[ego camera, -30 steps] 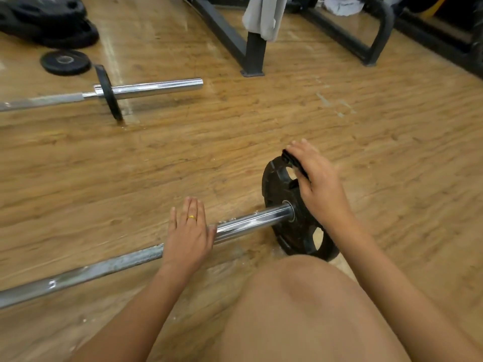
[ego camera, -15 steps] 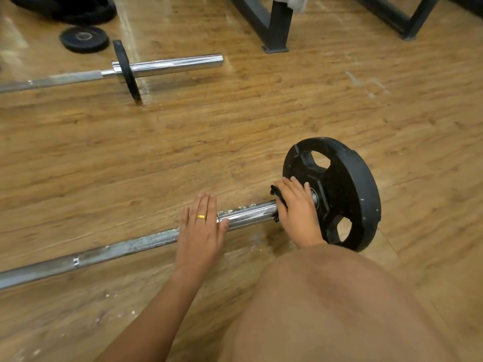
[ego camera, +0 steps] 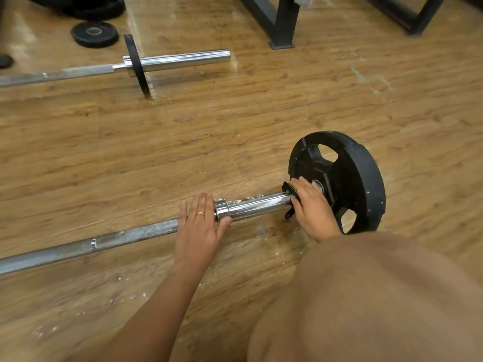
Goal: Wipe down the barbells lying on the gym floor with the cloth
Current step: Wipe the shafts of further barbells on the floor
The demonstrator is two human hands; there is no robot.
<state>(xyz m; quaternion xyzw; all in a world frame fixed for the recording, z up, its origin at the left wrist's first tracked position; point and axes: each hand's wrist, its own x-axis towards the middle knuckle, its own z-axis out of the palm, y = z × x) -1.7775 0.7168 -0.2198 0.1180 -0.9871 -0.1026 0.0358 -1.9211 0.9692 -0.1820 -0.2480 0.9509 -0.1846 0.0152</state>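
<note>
Right hand (ego camera: 312, 207), curled round the dark cloth (ego camera: 288, 190) on the near barbell sleeve (ego camera: 258, 205), should rub firmly toward the flat, straight-fingered left hand (ego camera: 200, 223) steadying it.

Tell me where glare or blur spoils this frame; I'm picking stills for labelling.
Head view: glare streaks the wooden floor by the far barbell; the foreground knee is soft and blurred; the near barbell, left hand, right hand with its cloth and the weight plate look sharp.
</note>
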